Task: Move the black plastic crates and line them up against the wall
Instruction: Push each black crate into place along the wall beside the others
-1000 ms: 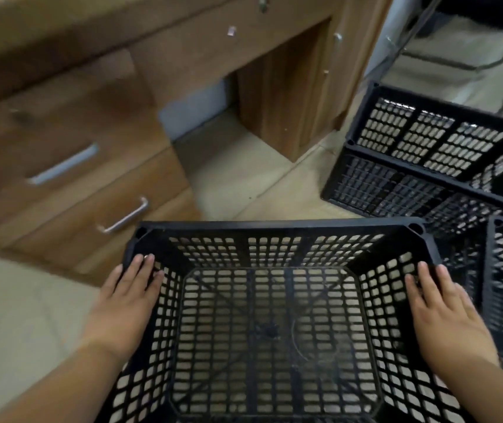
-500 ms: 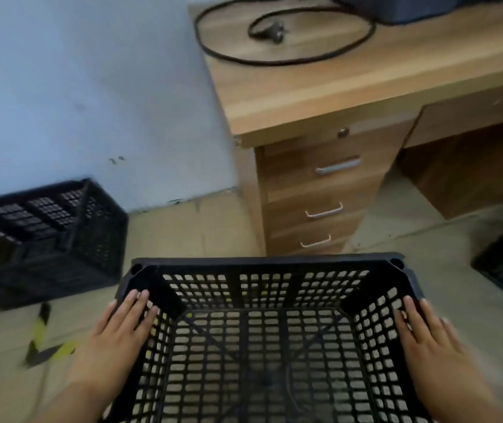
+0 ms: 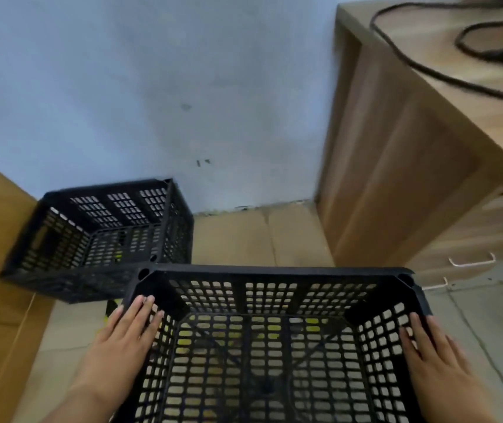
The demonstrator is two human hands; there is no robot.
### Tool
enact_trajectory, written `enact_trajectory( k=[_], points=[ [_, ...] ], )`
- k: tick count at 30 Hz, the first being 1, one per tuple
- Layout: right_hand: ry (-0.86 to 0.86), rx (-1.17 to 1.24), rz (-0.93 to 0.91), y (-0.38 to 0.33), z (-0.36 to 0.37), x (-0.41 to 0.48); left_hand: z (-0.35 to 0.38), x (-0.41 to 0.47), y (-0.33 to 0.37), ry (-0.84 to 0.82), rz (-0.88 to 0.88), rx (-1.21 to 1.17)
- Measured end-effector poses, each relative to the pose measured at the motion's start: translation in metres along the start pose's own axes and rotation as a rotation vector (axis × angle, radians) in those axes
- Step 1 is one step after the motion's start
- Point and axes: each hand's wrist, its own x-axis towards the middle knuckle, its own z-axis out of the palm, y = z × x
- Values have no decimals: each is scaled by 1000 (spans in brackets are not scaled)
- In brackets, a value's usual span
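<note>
Fingers (image 3: 140, 312) of the left hand (image 3: 122, 340) lie straight and close together, pressed flat against the left wall of a black perforated plastic crate (image 3: 274, 271). This crate is low in the view, open side up and apparently lifted off the ground. Up and to the left, a second black lattice plastic crate (image 3: 101, 239) sits on the tan floor (image 3: 259, 236) with its back against the pale blue wall (image 3: 152, 87). Bare floor lies between that crate and the brown wooden desk (image 3: 396, 178) at right, where a black cable (image 3: 427, 68) loops on top. The right hand (image 3: 436, 361) mirrors the left, fingers straight on the crate's right wall; both thumbs are hidden. With flat palms only squeezing, the crate could slip — or a corner could knock the parked crate or the desk's side on the way down. No brand, label or writing is legible.
</note>
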Motion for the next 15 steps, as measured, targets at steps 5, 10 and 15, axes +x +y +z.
enact_trajectory(
  k=[5, 10, 15],
  points=[
    [-30, -60, -57, -38, 11, 62, 10, 33, -52, -89, 20, 28],
    [-28, -133, -106, -48, 22, 125, 22, 71, -78, -96, 58, -7],
    [10, -119, -164, -37, 44, 193, 34, 135, -105, -105, 65, -90]
  ],
)
